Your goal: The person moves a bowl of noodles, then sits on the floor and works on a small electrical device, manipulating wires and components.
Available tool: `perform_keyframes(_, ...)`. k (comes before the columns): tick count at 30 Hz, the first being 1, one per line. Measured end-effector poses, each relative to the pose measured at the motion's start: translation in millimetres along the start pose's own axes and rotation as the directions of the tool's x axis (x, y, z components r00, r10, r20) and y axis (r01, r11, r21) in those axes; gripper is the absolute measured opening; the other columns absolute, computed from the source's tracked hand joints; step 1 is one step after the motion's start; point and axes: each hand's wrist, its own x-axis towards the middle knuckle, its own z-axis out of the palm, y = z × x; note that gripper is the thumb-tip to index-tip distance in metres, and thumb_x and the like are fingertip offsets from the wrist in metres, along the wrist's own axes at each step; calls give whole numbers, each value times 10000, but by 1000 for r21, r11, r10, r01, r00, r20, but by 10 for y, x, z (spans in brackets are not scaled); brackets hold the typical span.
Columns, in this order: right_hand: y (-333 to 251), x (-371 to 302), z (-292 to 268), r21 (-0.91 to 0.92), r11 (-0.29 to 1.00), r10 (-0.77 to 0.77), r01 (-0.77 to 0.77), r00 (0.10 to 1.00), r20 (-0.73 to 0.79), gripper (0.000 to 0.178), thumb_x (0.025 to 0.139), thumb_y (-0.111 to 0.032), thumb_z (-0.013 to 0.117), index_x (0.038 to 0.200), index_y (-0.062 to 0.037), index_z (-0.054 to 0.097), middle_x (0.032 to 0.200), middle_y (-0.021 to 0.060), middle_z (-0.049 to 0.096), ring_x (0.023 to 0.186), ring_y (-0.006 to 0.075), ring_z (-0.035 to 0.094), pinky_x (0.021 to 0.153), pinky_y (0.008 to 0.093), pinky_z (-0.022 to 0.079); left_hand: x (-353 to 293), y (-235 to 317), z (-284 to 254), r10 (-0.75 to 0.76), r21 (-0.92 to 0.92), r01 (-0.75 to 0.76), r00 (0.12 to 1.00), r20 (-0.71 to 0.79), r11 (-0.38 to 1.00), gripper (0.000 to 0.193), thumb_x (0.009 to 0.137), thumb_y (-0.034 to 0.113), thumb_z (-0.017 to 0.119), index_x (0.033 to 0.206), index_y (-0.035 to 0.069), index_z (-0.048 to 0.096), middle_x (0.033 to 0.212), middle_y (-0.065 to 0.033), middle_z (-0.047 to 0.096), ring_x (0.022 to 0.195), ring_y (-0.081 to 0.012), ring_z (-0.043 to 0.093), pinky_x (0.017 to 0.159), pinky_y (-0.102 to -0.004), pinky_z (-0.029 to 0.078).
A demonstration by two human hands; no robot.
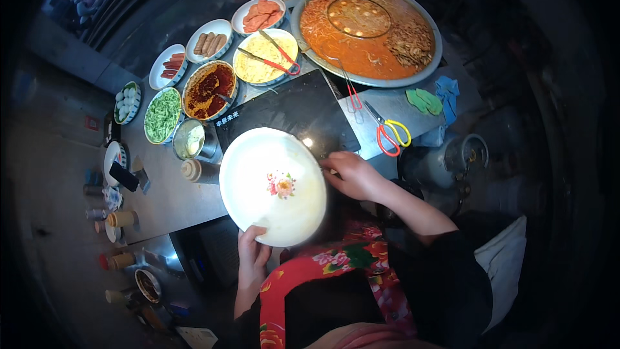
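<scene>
A round white plate (258,161) with a pink flower print is tilted up in front of me, over the near edge of the counter. My left hand (253,252) grips its lower left rim, thumb on the face and fingers behind. At the right rim my right hand (354,176) is closed, its fingertips curled against the edge and partly hidden. Behind the plate lies a black flat board (290,113), partly covered by it. A squeeze bottle (199,170) and a metal container (190,139) stand just left of the plate.
A big pan of red stew (361,64) fills the back right. Bowls of shredded cucumber (162,115), chili sauce (209,90), yellow shreds (261,61) and sausages (210,44) stand back left. Scissors (387,129) and a green cloth (424,101) lie right; a phone (124,176) is left.
</scene>
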Motion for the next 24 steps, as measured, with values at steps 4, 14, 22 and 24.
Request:
perform_keyframes(4,-341,-1809,639,335,634,723,-697,688,62,216,928,-155,581,1083,-26,660,942,130,666,828,226,645,767,325,506,217,-268,-56,-254,198,214,945,207,957,567,722,-59,533,1276,-84,418,1126,-207,581,999,-322,633,877,-395,544)
perform_keyframes(14,-1082,-4851,1783,385,485,863,-785,359,-355,303,940,-225,537,1196,-78,610,1009,142,644,935,276,623,845,404,501,-813,-1824,765,-542,651,6,558,628,759,632,692,-58,516,1317,-48,421,1197,-180,572,1082,-317,601,933,-420,513)
perform_keyframes(22,-2074,-7523,2943,489,217,820,-845,-115,-561,272,912,-187,545,1128,-49,636,1067,169,650,1001,317,621,858,421,492,-2626,-4019,1086,-920,866,309,128,372,393,469,744,-21,581,1203,20,493,1157,-164,582,1077,-295,595,949,-381,481)
perform_keyframes(24,-2363,-8080,3099,535,210,858,-818,-107,-502,288,909,-191,554,1147,-48,630,1052,162,663,986,312,634,847,416,495,-3129,-4408,1296,-960,881,381,103,261,281,552,695,-13,593,1236,-33,483,1146,-180,590,1060,-319,602,951,-410,487)
